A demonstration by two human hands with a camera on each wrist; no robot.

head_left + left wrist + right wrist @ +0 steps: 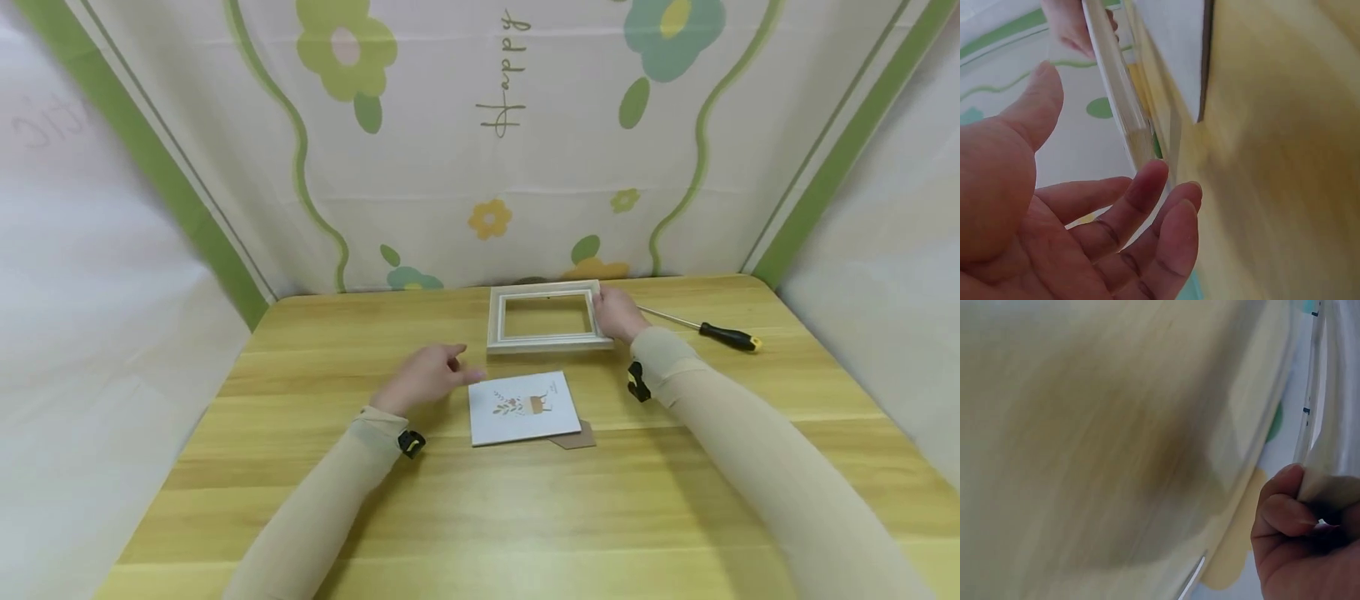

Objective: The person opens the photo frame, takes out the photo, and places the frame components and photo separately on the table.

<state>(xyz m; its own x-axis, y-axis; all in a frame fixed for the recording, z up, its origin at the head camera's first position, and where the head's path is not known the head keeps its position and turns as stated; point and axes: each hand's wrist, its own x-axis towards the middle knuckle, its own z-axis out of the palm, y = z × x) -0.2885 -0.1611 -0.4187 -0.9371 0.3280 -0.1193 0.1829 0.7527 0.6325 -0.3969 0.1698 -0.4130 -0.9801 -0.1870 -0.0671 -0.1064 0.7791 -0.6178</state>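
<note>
My right hand [619,314] grips the right side of a white picture frame [551,341], which has no panel in its opening. In the right wrist view the curled fingers [1282,512] hold the frame's edge. Nearer to me lies a white card [517,425] printed with a plant in a brown pot, on top of a brown board [576,438] whose corner sticks out. My left hand [429,377] is beside the card's upper left corner, below the frame's left end. Its fingers [1147,187] are spread and loosely bent, with nothing held.
A screwdriver [727,336] with a black and yellow handle lies right of my right hand. The wooden table [465,525] ends at a floral cloth backdrop [427,167]. White cloth [90,275] hangs at the left side too.
</note>
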